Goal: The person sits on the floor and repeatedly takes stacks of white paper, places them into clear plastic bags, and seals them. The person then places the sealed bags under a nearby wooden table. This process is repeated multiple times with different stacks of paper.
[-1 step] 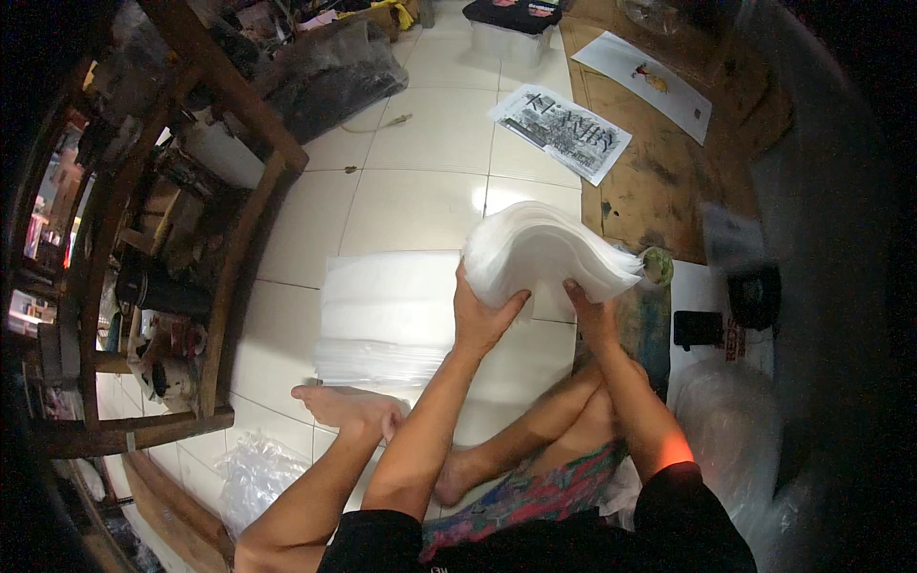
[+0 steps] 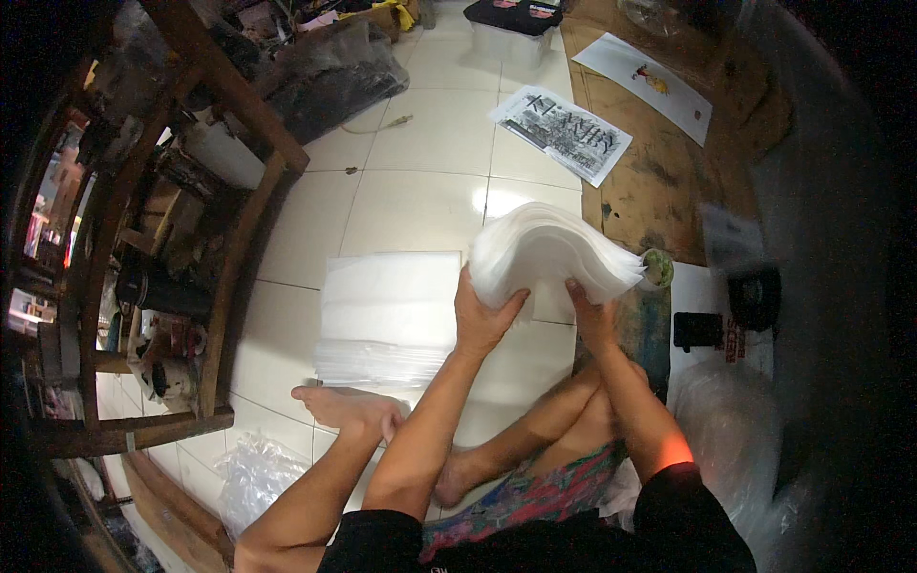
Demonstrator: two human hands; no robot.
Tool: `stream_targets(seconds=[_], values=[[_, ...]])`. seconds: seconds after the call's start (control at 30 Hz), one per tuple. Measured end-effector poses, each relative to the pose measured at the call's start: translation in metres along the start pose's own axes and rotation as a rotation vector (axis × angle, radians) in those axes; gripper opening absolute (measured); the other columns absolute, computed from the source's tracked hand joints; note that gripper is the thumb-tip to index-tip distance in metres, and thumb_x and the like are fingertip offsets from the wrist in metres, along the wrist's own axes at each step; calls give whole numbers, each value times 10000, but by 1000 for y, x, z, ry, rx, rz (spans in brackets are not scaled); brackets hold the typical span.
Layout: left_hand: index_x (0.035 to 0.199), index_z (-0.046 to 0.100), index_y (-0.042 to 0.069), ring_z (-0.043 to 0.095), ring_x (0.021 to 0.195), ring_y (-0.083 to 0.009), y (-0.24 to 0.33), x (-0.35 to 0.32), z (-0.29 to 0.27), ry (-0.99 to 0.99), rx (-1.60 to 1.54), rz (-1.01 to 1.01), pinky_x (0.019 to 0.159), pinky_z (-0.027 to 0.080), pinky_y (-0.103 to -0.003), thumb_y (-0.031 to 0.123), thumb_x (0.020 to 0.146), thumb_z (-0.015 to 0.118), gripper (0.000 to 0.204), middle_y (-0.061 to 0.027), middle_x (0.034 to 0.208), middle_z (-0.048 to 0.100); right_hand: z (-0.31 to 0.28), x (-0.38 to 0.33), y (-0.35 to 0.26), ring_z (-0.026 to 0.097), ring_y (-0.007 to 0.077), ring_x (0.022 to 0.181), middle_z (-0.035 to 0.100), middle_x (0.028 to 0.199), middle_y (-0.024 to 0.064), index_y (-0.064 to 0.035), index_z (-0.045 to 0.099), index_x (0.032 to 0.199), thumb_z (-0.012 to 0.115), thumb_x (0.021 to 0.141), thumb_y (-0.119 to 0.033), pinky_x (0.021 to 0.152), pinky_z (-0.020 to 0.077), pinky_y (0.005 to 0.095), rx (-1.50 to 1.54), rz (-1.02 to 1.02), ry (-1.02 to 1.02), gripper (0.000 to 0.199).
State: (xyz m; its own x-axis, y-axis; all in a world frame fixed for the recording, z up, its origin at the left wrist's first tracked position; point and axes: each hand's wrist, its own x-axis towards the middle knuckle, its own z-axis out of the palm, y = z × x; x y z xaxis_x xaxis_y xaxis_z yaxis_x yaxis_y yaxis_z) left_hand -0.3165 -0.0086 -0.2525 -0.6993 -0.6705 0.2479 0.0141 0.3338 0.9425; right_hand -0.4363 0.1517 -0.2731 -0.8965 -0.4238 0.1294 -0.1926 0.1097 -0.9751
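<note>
Both of my hands grip a thick stack of white translucent sheets (image 2: 544,234), bent upward into an arch above the tiled floor. My left hand (image 2: 487,310) is closed round its left edge, with the thumb on the near side. At the right edge my right hand (image 2: 594,320) is also closed, its thumb pressed against the sheets. The fingers behind the stack are mostly hidden. A second pile of white sheets (image 2: 390,301) lies flat on the floor to the left, beside my left forearm and in front of my foot.
A wooden shelf (image 2: 258,220) full of items stands at the left. Two printed sheets, one black-and-white (image 2: 565,134) and one mostly white (image 2: 654,84), lie at the upper right by a brown board (image 2: 635,191). A tape roll (image 2: 657,268) and black phone-like object (image 2: 697,329) are right; crumpled clear plastic (image 2: 263,482) is lower left.
The held stack's arch has shifted very slightly, its left side a little to the right. My hands keep their grip; the rest looks the same.
</note>
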Motion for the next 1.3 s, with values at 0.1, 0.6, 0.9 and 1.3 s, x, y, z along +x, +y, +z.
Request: stream_targets(seconds=[0.1, 0.6, 0.9, 1.3], values=[[1089, 543, -21, 590, 947, -331, 3, 9, 14, 98, -99, 15, 836, 474, -378, 81, 679, 795, 492, -166, 1009, 578, 2, 3, -5, 555, 211, 1056, 599, 1180, 106, 0, 547, 1214, 669, 876, -160, 938, 432, 347, 47, 140, 77, 393], [1297, 422, -7, 427, 1243, -379, -88, -4, 42, 278, 78, -15, 1063, 338, -431, 145, 808, 611, 546, -228, 1317, 459, 35, 4, 3, 553, 233, 977, 607, 1122, 168, 81, 550, 1180, 599, 919, -329, 894, 435, 347, -192, 104, -200, 488], [1234, 426, -76, 543, 1115, -393, 65, -58, -179, 238, -196, -335, 963, 426, -410, 238, 757, 620, 603, -274, 1156, 559, 88, 47, -123, 528, 252, 1080, 545, 1239, 174, 106, 473, 1269, 598, 920, -334, 937, 416, 346, -451, -41, -781, 576], [1243, 467, -68, 593, 968, -189, 292, -363, -311, 1148, -458, -77, 853, 498, -325, 95, 850, 566, 437, -134, 1097, 604, 297, -208, -363, 581, 217, 1009, 585, 1162, 177, 86, 478, 1270, 594, 893, -156, 890, 462, 329, -117, -265, -1734, 463]])
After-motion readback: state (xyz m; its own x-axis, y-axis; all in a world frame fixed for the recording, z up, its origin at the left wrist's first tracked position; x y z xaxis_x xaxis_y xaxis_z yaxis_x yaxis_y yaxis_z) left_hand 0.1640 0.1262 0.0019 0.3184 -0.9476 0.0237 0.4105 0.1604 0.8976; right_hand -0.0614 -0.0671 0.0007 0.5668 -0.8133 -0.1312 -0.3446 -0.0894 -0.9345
